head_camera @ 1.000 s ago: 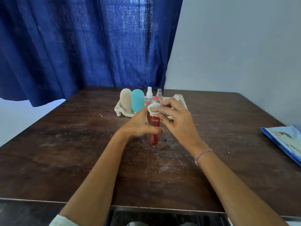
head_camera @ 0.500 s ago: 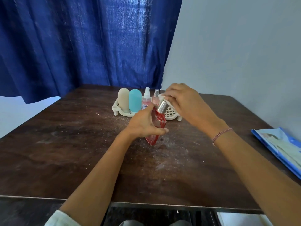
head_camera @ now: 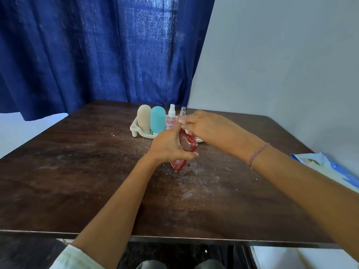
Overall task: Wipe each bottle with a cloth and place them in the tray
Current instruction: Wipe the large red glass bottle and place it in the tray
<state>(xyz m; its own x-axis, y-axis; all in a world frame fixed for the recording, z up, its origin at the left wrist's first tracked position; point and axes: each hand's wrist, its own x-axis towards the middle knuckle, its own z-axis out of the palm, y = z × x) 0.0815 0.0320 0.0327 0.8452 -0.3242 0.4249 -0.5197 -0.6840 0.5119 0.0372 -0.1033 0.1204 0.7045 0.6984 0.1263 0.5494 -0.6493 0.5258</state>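
My left hand [head_camera: 169, 144] grips a red see-through bottle [head_camera: 184, 150], tilted, a little above the dark wooden table. My right hand [head_camera: 206, 127] covers the bottle's top and pinches a small white cloth [head_camera: 187, 131], of which only a sliver shows under the fingers. Just behind stands the white plastic tray [head_camera: 136, 128]. It holds a beige bottle [head_camera: 143, 119], a teal bottle [head_camera: 157, 120], a pink spray bottle [head_camera: 171, 118] and a small clear spray bottle [head_camera: 182, 115], all upright.
A blue and white packet [head_camera: 328, 167] lies at the table's right edge. White dust speckles the table [head_camera: 77, 171] around the bottle. A blue curtain [head_camera: 97, 51] hangs behind, a grey wall to the right. The near table edge runs across the bottom.
My right hand with the cloth has come back down over the bottle's top, hiding the silver cap that showed half a second ago. The bottle leans more to the left.
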